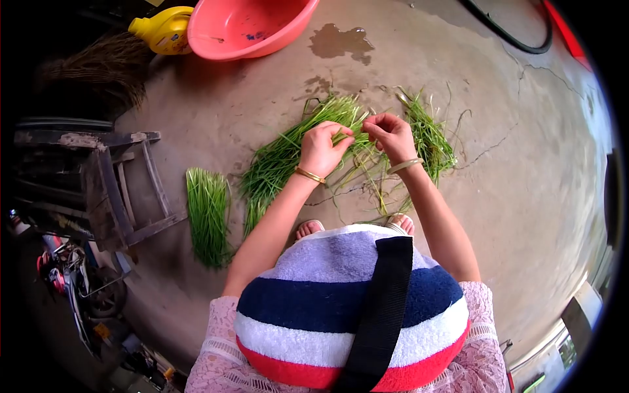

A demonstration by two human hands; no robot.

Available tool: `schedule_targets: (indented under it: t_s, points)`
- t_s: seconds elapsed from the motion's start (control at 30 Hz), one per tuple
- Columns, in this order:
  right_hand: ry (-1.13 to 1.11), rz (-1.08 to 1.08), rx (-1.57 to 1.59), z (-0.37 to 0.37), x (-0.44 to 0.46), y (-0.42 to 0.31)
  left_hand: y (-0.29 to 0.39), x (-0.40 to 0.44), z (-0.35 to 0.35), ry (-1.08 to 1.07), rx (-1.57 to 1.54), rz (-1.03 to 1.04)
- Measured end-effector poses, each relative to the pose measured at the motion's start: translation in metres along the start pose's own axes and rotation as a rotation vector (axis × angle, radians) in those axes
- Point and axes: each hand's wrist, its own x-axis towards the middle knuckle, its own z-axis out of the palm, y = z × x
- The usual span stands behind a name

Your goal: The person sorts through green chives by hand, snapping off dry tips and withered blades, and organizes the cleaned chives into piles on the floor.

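Over the middle pile of long green stalks, my left hand is closed round a few green stalks, with a gold bangle on its wrist. My right hand is just beside it, thumb and fingers pinched together near the stalk ends; what they hold is too small to make out. A second, looser pile of stalks lies to the right of my right hand. Thin loose strands are scattered on the floor below both hands. A neat bundle of green stalks lies apart at the left.
A pink basin and a yellow jug stand at the top left, near a broom. A wooden stool is at the left. A dark hose curves across the top right. My feet are just below the strands.
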Motion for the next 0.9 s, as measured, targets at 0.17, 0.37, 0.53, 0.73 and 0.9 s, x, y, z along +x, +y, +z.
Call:
schedule_targets:
  t_s: [0.17,0.37,0.53,0.73,0.9]
  points:
    - [-0.308,-0.063,0.008,0.001,-0.005,-0.011,-0.008,-0.004,-0.01,-0.042,-0.057,-0.105]
    - [-0.33,-0.039,-0.19,0.01,-0.001,-0.002,-0.011,-0.009,-0.027,-0.094,-0.102,-0.159]
    - [-0.16,-0.132,-0.162,0.006,-0.003,-0.011,-0.013,-0.008,-0.025,-0.142,-0.04,-0.158]
    - [-0.024,-0.101,0.387,-0.023,0.001,-0.012,-0.029,-0.006,-0.019,0.141,-0.272,-0.094]
    - [0.163,-0.088,0.329,-0.051,0.003,-0.004,-0.023,-0.005,-0.048,0.225,-0.509,-0.158]
